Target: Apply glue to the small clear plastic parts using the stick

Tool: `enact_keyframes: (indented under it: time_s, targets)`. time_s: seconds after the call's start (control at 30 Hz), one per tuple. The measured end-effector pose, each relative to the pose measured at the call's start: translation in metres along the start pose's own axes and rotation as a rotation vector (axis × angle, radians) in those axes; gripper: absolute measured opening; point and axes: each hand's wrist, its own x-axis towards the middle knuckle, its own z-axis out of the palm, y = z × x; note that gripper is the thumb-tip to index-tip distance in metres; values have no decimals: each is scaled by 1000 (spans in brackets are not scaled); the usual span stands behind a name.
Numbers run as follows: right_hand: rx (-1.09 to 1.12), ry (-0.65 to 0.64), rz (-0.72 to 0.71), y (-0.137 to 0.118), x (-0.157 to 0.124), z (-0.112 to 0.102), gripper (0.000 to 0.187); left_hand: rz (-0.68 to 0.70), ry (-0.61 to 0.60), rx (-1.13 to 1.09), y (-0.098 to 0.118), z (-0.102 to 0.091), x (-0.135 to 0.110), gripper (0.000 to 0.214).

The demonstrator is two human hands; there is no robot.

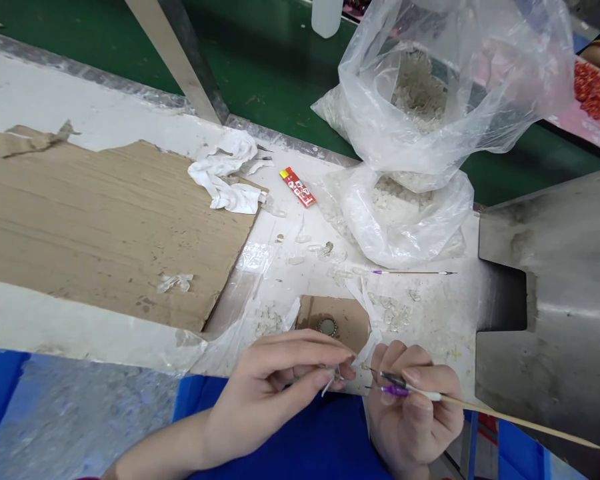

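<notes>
Left hand (275, 377): thumb and fingertips pinched together on a small, translucent, plastic-looking piece (333, 379). Small brown cardboard scrap (353, 319): just beyond the left fingers, bearing a round, crimped metal cap (327, 327). Right hand (423, 413): fingers closed around slim, needle-tipped tools (396, 391) with purple and black collars; tips facing the translucent piece, near but apart.

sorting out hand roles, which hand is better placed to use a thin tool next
Probably the right hand: it holds thin tools, tips pointing toward the left hand, which pinches a small pale piece.
</notes>
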Motion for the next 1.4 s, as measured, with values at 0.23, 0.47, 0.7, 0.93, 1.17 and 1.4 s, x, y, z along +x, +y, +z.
enact_keyframes:
  time_s: [0.23,0.47,0.7,0.93,1.17,1.4]
  targets:
    - [37,3,5,-1,-3,2,15,-42,56,-24,-6,-1,1,52]
    - [-19,-34,-19,-4,-3,-1,17,40,34,73,-2,0,-1,36]
    - [103,-61,-10,-7,2,0,18,-81,-48,-86,-5,2,-6,48]
    - [328,1,183,-4,3,10,17,-210,-101,-160,-12,8,-2,20]
    - [318,75,235,0,-1,16,16,-32,22,-72,-21,17,2,27]
    - [300,131,250,6,-2,18,17,129,91,0,-34,18,2,10]
